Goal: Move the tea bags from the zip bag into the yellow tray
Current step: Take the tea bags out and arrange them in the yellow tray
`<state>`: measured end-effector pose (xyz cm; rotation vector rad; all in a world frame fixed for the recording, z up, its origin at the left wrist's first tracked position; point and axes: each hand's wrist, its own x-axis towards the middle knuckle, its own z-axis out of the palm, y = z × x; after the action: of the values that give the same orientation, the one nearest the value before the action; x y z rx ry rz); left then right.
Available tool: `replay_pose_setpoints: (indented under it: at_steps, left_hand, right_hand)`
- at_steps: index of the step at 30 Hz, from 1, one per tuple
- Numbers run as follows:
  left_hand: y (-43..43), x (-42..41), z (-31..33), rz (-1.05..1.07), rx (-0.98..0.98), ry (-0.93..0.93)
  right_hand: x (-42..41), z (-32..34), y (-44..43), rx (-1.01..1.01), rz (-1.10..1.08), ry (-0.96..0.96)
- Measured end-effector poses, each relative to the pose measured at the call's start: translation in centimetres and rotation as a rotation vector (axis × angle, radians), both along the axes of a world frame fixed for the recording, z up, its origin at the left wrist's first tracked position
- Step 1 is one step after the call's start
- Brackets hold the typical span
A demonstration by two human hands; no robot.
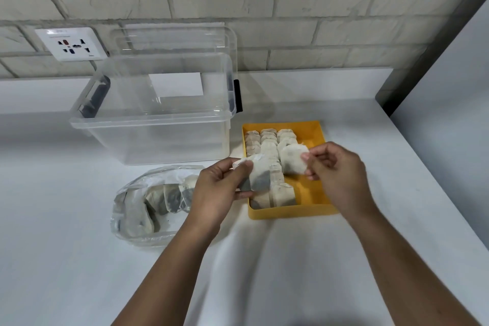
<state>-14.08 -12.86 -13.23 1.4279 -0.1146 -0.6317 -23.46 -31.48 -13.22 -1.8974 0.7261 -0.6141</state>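
Left hand (pixel 222 189) pinches one tea bag (pixel 258 176), right hand (pixel 337 169) another tea bag (pixel 292 161), above the yellow tray (pixel 291 214) at the zip bag's (pixel 137 209) three o'clock; judged light, limp, tearable: hold edges.

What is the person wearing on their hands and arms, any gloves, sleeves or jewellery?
Nothing shows. The left hand and right hand carry no gloves, rings or watch, and both forearms are uncovered to the picture's bottom edge; no sleeve is in view.
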Motion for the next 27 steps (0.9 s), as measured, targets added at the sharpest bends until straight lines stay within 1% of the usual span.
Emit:
replay_pose_setpoints:
  at_steps: [2,5,9,13,15,22,25,27]
  left_hand:
    - [0.3,-0.1,-0.3,0.000,0.018,-0.027]
    - [0.3,-0.3,-0.5,-0.011,0.025,-0.020]
    - [0.2,-0.3,-0.4,-0.016,0.012,-0.009]
    - [0.3,-0.3,-0.4,-0.018,0.008,0.000]
    - [0.3,-0.5,-0.5,-0.017,0.012,0.004]
    - [0.3,-0.4,-1.0,0.004,0.040,0.004]
    - [0.3,-0.3,-1.1,0.004,0.040,0.008]
    - [0.3,-0.3,-1.1,0.002,0.028,0.024]
  right_hand:
    - [0.6,0.1,-2.1,-0.096,0.029,0.147]
    - [1.6,-0.4,-3.2,-0.128,0.128,0.348]
    - [3.4,-2.3,-2.8,-0.100,0.182,0.496]
    - [4.9,-4.3,-3.0,-0.281,0.138,0.609]
    - [5.3,-4.7,-3.1,-0.321,0.098,0.621]
    - [5.8,-5.4,-3.3,-0.255,0.075,0.587]
    - [4.8,-4.5,-3.0,-0.206,0.055,0.496]
    - [3.8,-3.4,-2.3,-0.252,0.046,0.384]
